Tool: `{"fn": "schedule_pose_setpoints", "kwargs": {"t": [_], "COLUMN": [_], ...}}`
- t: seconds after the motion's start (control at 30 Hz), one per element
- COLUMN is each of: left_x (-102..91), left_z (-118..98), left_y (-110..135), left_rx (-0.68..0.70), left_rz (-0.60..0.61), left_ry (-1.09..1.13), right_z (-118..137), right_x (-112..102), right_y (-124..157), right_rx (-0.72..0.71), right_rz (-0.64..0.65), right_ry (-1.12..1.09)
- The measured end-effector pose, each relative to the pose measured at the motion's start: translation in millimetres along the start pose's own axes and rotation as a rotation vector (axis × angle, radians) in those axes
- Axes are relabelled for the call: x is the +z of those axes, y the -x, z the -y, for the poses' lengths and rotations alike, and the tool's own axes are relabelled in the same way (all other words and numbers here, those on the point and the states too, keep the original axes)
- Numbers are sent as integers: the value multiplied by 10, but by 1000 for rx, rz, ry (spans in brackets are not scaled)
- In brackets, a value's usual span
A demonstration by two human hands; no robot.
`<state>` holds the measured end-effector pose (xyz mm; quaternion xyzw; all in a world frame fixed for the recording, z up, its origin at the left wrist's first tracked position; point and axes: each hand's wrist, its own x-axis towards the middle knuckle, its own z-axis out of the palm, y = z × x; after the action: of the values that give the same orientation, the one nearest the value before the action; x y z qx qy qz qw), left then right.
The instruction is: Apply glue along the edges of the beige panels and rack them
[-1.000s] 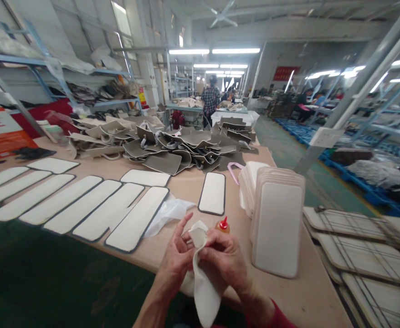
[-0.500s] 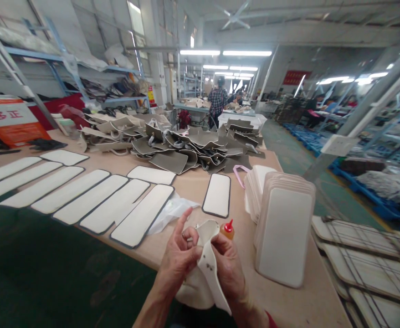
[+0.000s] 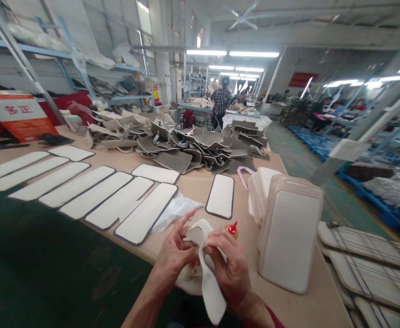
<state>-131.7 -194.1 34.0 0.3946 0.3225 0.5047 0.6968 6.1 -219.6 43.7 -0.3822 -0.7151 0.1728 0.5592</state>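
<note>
A folded pale piece (image 3: 213, 294) is filling the gap between the left hand (image 3: 176, 253) and the right hand (image 3: 232, 264). Bare tabletop (image 3: 250, 241) is leaving a narrow passage between the right hand and the stacked panels (image 3: 290, 241), with a red-tipped bottle (image 3: 233, 230) standing just ahead; leftward, a plastic sheet (image 3: 177, 212) and a dark-edged panel (image 3: 147, 214) are obstructing the surface.

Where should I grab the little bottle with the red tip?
Probably by the bottle just below its red tip, from above and the right: it appears upright, the tip is narrow, and the right hand, holding a white piece, hides the bottle's lower part, while a gap separates it from the panel stack.
</note>
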Motion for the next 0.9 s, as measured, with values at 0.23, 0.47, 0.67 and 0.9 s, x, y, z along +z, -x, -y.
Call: {"fn": "schedule_pose_setpoints", "kwargs": {"t": [0.23,0.47,0.67,0.9], "left_x": [-83,-249,-368,-447], "left_z": [-134,-212,-239,-172], "left_y": [81,87,115,84], "left_rx": [-20,18,4,-37], "left_rz": [36,110,194,239], "left_ry": [-62,-184,-242,-179], "right_z": [-4,0,-21,-36], "right_x": [128,166,248,325], "right_y": [14,57,113,52], "right_rx": [162,306,714,782], "right_rz": [38,156,242,269], "right_ry": [-175,-332,-806,-1027]}}
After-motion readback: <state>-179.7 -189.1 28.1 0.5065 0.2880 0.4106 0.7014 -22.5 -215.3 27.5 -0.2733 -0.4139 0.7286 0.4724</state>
